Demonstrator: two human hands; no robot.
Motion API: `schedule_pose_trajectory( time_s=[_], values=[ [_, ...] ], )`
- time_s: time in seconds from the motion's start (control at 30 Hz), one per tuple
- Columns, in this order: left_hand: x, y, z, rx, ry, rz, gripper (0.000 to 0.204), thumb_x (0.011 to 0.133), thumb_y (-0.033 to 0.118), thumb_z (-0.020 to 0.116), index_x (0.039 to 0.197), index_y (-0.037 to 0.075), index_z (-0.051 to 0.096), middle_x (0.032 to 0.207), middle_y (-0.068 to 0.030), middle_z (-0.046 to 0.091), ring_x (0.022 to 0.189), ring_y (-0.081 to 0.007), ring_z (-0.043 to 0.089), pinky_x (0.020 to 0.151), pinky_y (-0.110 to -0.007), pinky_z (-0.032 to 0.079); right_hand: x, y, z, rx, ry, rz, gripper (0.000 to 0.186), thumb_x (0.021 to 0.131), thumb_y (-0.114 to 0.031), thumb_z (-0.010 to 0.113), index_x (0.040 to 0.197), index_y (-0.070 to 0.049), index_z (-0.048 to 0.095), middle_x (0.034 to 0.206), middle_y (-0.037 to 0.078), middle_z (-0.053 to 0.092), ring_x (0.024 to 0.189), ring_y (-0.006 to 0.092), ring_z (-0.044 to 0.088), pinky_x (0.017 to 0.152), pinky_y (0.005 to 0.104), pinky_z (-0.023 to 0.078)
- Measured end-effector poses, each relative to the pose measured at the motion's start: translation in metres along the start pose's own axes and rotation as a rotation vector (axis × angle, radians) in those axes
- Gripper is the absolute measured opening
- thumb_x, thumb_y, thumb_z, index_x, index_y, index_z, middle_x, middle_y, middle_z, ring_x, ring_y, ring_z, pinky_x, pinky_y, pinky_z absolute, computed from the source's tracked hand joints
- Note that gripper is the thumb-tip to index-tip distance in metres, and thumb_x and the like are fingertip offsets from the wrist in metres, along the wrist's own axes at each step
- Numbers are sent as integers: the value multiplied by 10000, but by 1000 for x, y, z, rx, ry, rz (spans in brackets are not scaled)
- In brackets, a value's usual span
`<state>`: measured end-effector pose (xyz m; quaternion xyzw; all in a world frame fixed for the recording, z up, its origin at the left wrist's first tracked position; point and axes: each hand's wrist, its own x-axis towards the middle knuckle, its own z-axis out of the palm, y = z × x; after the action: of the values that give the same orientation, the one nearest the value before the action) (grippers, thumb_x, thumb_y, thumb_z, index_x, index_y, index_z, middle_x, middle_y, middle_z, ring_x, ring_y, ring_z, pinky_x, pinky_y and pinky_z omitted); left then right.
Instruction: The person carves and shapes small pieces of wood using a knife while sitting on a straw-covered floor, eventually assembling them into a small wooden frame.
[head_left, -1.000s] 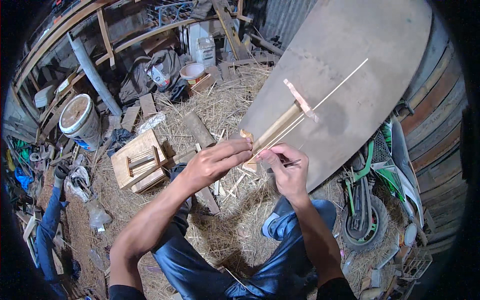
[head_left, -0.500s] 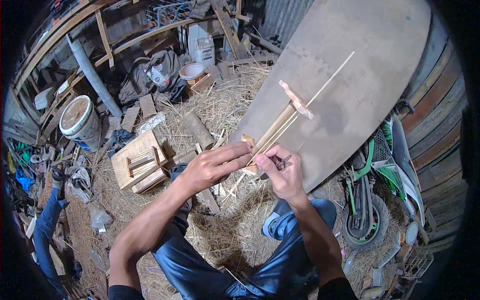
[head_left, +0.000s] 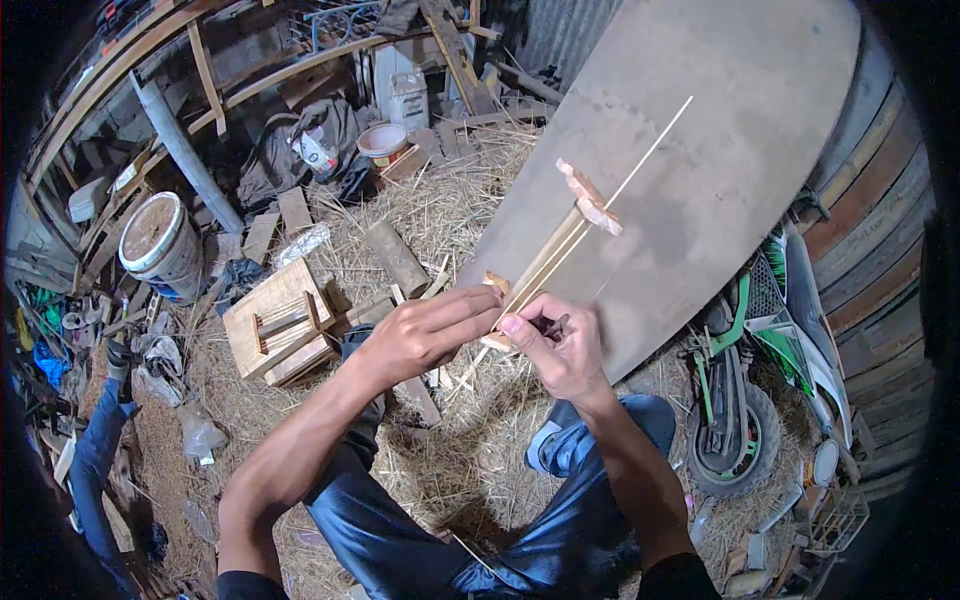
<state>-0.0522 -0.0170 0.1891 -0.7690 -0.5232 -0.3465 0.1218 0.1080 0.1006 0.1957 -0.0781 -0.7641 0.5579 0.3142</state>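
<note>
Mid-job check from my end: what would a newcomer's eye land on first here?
Probably the large, flat, grey-brown board slanting across the upper right. In front of it, near the centre, the left hand grips the near end of a pale I-shaped wooden frame, while the right hand pinches a long, thin, straw-coloured stick. Next, perhaps, the green-and-white motorbike with its black tyre, at right.

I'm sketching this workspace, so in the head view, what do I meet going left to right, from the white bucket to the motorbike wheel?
White bucket → light wooden block → left hand → right hand → motorbike wheel.
</note>
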Motion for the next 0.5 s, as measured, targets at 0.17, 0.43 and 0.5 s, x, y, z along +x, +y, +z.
schedule_pose_trajectory(
  time_s=[0.17, 0.43, 0.5],
  values=[
    [0, 0, -1, 23, -16, -4, 446, 652, -13, 603, 1093, 44, 571, 1087, -112, 587, 997, -269, 591, 777, -331, 540, -1, 4, 2, 58, 8, 13, 177, 846, -141, 617, 745, 2, 593, 555, -47, 480, 514, 5, 364, 438, 205, 273],
    [0, 0, -1, 7, 12, -1, 448, 649, -19, 600, 1092, 41, 573, 1082, -112, 589, 987, -269, 596, 766, -333, 545, -1, 3, 3, -19, 18, -14, 172, 853, -141, 613, 763, 4, 592, 559, -30, 489, 512, 11, 366, 439, 210, 285],
    [0, 1, -1, 13, 16, -2, 448, 648, -20, 600, 1091, 40, 573, 1082, -111, 588, 985, -270, 596, 763, -333, 546, -1, 5, 4, -20, 21, -35, 171, 854, -144, 612, 769, 3, 590, 560, -26, 492, 511, 12, 368, 439, 212, 287]
  ],
)
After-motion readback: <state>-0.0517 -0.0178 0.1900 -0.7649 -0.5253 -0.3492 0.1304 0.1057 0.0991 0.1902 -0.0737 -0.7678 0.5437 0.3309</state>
